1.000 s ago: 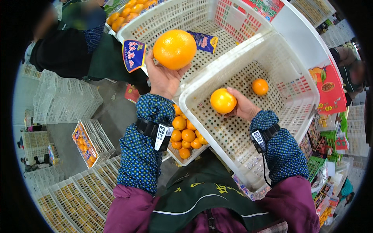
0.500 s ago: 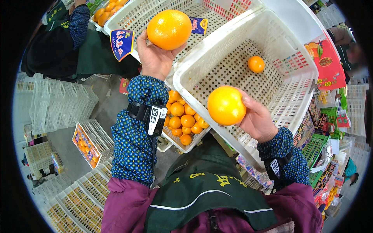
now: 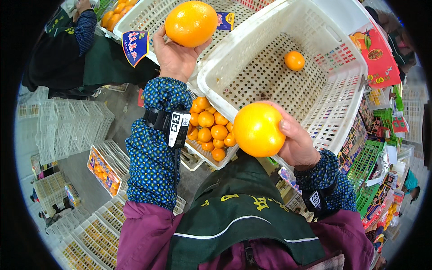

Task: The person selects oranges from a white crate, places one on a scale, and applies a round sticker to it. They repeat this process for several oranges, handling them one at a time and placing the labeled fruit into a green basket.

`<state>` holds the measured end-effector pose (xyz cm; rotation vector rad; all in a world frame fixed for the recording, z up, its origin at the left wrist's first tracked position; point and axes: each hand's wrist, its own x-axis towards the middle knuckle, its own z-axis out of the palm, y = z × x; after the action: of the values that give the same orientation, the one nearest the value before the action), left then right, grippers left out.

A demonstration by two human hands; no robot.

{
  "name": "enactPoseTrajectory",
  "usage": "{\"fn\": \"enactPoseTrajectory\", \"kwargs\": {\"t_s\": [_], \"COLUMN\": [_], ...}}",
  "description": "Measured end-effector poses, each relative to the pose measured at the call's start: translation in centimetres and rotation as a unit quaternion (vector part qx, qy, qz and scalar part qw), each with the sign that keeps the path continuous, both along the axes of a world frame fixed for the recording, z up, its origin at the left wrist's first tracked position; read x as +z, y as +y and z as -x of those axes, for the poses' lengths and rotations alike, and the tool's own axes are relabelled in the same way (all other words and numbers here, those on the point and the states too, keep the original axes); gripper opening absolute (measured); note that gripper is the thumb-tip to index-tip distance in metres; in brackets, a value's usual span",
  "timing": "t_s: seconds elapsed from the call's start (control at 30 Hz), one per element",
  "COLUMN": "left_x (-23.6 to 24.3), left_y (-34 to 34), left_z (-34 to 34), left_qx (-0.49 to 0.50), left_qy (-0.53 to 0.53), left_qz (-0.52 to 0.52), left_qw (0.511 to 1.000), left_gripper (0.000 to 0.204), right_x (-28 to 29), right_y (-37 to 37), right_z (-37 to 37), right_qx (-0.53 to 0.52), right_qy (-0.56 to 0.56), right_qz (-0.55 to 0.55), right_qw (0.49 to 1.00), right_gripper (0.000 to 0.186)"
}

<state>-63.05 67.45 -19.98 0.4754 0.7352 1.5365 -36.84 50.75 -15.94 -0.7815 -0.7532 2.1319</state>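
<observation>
My left hand (image 3: 177, 58) is closed around a large orange (image 3: 191, 24), raised over the near edge of the farther white crate (image 3: 148, 18). In my right hand (image 3: 297, 142) is a second large orange (image 3: 259, 129), held above the near rim of a white plastic basket (image 3: 216, 96). The fingers of my right hand are partly hidden behind that fruit. One small orange (image 3: 294, 60) lies on the perforated bottom of the basket. Below and left of the basket, a crate of small oranges (image 3: 206, 119) shows between my arms.
A blue and yellow label card (image 3: 136, 47) sits at the farther crate's edge. Another person in dark clothing (image 3: 54, 63) stands at upper left. Stacked white crates (image 3: 74, 126) fill the left side. A red printed box panel (image 3: 378, 56) and green baskets (image 3: 366, 166) are at right.
My left hand and its orange have risen slightly in the view. The orange in my right hand has shifted a little left and appears larger. Both hands keep their hold.
</observation>
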Motion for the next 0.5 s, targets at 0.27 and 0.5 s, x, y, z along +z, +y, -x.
{"fn": "enactPoseTrajectory", "kwargs": {"t_s": [0.27, 0.5], "left_x": [0.2, 0.32], "left_y": [-0.18, -0.17], "left_z": [0.02, -0.22], "left_qx": [-0.018, -0.007], "left_qy": [0.001, 0.008], "left_qz": [-0.012, 0.007], "left_qw": [1.0, 1.0], "left_gripper": [0.069, 0.069], "right_x": [-0.91, -0.89], "right_y": [0.16, -0.09], "right_z": [0.11, -0.26], "right_qx": [-0.018, -0.028], "right_qy": [0.073, 0.049], "right_qz": [0.085, 0.087], "right_qw": [0.994, 0.995], "right_gripper": [0.066, 0.07]}}
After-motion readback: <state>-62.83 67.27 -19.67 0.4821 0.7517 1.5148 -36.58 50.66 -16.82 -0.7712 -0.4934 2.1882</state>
